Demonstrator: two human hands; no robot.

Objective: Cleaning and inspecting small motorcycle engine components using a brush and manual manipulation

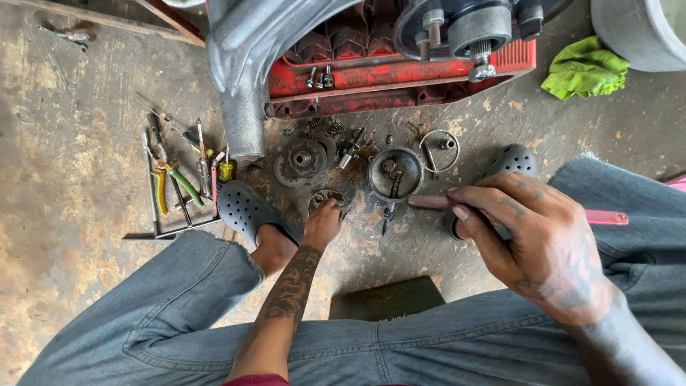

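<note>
My left hand (323, 223) reaches down to the floor and grips a small round metal part (326, 198) with holes in it. My right hand (532, 239) is raised closer to the camera and holds a red-handled tool (436, 202); its dark metal tip (386, 216) points down beside a round metal housing (394, 174). Gears and a toothed disc (304, 159) lie just beyond my left hand. I sit with both knees apart, feet in dark perforated clogs (246, 207).
A red and grey engine body (371, 57) stands at the top. Pliers with green and yellow handles (175, 187) and several screwdrivers lie at the left. A wire ring (438, 150), a green rag (584, 68), a grey bucket (636, 32) and a dark green block (389, 299) are nearby.
</note>
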